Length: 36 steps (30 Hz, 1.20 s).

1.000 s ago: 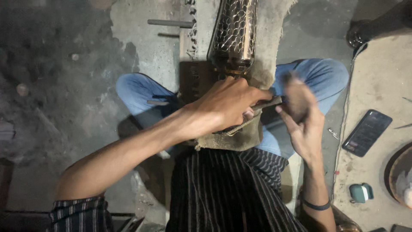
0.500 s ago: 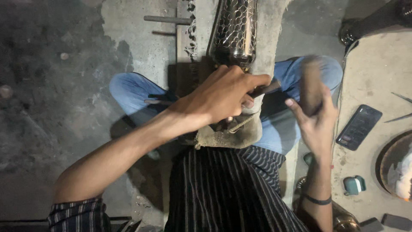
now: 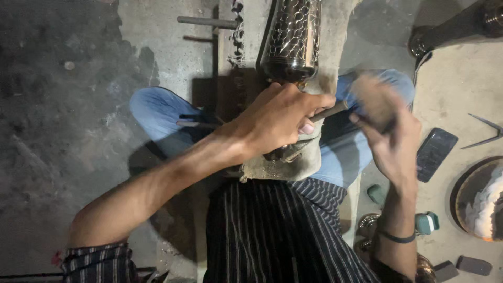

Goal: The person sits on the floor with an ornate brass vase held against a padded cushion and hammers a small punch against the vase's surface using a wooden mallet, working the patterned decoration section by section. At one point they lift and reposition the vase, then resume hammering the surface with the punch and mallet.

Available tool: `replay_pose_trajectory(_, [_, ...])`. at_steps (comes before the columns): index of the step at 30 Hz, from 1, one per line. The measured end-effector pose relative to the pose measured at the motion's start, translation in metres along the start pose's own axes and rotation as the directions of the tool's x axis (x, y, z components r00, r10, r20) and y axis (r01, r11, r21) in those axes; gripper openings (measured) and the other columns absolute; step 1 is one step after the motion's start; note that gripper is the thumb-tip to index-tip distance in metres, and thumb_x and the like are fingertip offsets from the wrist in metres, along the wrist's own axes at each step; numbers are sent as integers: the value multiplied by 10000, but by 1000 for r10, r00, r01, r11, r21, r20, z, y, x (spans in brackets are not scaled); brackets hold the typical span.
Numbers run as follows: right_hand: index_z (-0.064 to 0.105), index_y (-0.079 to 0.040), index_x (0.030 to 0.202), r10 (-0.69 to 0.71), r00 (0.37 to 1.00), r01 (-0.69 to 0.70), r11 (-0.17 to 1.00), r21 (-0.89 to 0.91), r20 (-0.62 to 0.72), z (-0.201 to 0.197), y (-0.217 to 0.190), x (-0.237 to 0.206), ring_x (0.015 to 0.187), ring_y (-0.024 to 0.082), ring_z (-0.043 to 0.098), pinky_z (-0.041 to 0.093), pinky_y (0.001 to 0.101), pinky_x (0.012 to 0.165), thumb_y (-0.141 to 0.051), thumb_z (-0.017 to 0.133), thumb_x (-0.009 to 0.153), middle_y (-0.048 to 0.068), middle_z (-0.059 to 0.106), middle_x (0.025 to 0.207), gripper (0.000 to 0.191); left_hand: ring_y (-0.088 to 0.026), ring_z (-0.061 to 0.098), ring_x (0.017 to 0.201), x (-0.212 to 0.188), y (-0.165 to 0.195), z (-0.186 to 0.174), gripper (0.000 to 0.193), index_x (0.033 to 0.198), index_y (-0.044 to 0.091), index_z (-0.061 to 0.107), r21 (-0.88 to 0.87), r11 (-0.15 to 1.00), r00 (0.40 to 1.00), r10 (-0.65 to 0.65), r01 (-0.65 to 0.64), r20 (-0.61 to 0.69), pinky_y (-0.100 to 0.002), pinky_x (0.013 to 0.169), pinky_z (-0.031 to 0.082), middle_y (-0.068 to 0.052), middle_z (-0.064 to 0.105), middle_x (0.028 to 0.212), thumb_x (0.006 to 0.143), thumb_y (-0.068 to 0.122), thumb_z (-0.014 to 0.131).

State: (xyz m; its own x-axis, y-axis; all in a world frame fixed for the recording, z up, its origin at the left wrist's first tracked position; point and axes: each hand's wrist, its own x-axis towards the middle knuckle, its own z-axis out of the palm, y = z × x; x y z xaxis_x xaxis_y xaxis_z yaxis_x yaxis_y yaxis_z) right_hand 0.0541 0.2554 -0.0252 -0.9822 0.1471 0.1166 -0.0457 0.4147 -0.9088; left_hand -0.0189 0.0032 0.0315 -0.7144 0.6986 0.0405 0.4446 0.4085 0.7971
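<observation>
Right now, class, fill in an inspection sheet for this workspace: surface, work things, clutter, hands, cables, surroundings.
Surface: bare, stained concrete floor; a worn cloth pad lies over the person's lap.
Work things: patterned metal cylinder lying on the pad; thin metal rod with its hidden end pointing toward the cylinder.
Clutter: dark phone, pointed metal tool, round metal dish, small teal items.
Hands: left hand closed around the rod; right hand blurred, gripping a blurred mallet-like object.
Cables: nothing seen.
Surroundings: metal bar on the floor; dark metal piece at top right.
</observation>
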Motion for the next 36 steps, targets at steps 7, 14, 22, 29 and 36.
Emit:
replay_pose_trajectory(7, [576,67,1322,-111,983,132,982,-134,148,-8,-25,18,1101,184,683,548,334,974,-20,784,867,118,701,1190,508,-154,689,561,-6,2,9,392,1301,39,611,56,998,994,28,-22,-106,-294,448,578,-93,683,731,914,7,660])
replay_pose_trajectory(14, [548,22,1397,-104,983,125,983,-135,154,-9,-44,39,1047,196,705,569,324,957,16,790,938,182,700,1173,519,-239,751,680,-27,12,0,373,1312,31,603,-51,998,985,-46,38,-168,-354,559,591,-147,739,805,947,-37,641])
replay_pose_trajectory(22, [570,-197,1501,-71,770,560,551,-619,634,-7,-84,82,670,248,688,550,390,595,-171,849,797,105,727,961,758,-303,774,880,-40,16,9,408,1261,34,645,-14,991,896,-126,132,-426,-377,720,644,-185,760,1038,864,-47,682])
replay_pose_trajectory(29, [544,-194,1431,-259,651,747,386,-541,714,14,-118,108,640,213,594,477,376,582,-200,760,895,77,615,886,579,-260,791,861,-49,20,23,311,1221,64,667,-152,942,807,-335,299,-487,-360,689,631,-128,773,1010,917,45,726])
replay_pose_trajectory(36, [504,-131,1311,-388,594,786,468,-404,705,10,-120,119,669,253,599,507,412,616,-134,717,827,94,597,869,529,-238,783,854,-63,15,27,156,1111,25,649,-106,963,795,-265,248,-545,-338,695,615,-118,761,986,984,91,711])
